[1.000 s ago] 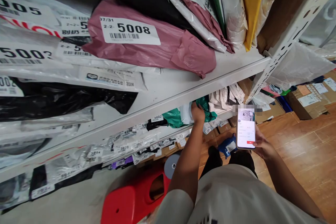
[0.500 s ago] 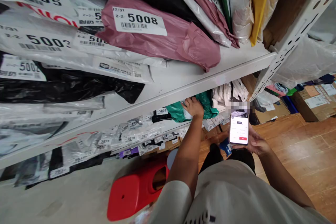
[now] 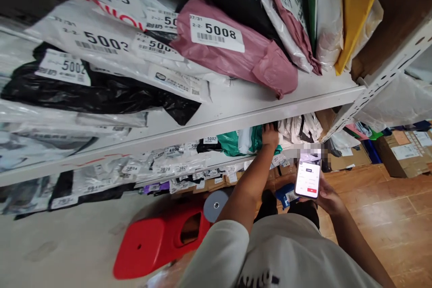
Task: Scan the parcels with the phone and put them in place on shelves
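Observation:
My left hand reaches under the upper shelf board and rests at the right side of a green plastic parcel bag. Its fingers look stretched out over the bag, their tips partly in the shade of the board. A white patch shows on the green bag. Just right of that hand stand several white parcel bags, packed upright. My right hand is wrapped round a smartphone, held screen up, its lit page showing a red button.
On the upper shelf lie labelled parcels, among them a pink one marked 5008 and a black one marked 5002. A perforated white post rises at right. A red stool stands below left; cardboard boxes sit at right.
My left hand has moved right along the green bag, away from its middle, uncovering the white patch. The phone stays in my right hand. The camera view has shifted slightly.

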A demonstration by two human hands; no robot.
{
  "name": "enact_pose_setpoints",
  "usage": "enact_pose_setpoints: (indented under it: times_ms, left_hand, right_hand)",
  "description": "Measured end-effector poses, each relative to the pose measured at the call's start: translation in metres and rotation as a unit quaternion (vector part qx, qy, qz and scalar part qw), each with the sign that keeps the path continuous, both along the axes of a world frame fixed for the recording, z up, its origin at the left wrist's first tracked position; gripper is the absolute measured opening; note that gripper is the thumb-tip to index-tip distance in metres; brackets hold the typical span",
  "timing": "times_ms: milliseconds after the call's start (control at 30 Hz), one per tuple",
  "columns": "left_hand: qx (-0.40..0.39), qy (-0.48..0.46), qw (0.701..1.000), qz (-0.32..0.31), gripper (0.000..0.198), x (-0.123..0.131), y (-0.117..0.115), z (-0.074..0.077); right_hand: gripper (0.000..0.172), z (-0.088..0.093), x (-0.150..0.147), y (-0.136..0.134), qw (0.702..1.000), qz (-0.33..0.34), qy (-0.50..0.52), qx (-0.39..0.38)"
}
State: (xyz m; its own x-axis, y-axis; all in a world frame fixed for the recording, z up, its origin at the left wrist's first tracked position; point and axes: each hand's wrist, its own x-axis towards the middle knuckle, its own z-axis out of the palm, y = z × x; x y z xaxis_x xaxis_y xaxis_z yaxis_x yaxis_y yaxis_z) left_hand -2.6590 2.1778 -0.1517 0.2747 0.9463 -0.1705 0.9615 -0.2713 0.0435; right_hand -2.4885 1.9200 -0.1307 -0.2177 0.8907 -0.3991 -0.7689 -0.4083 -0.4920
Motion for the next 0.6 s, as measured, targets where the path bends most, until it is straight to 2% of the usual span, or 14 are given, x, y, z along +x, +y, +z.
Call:
enact_pose_setpoints:
  times_ms: [67,233,400,600]
  left_hand:
    - [0.007,-0.001,1.000,0.020,0.053,0.003,-0.009,0.001]
    - [-0.013,0.025,0.996,0.081,0.075,0.012,-0.022,-0.002]
    - [-0.023,0.038,0.993,0.107,0.065,0.010,-0.016,-0.006]
    - [-0.021,0.022,0.991,0.132,0.058,-0.006,-0.001,0.002]
  right_hand:
    - [0.083,-0.004,0.004,0.002,1.000,0.006,-0.003,0.005]
    - [0.088,-0.006,0.023,0.021,0.999,0.025,-0.011,0.017]
    - [0.091,0.004,0.046,0.059,0.995,0.089,-0.031,0.040]
    - [0.085,0.018,0.066,0.108,0.977,0.194,-0.040,0.080]
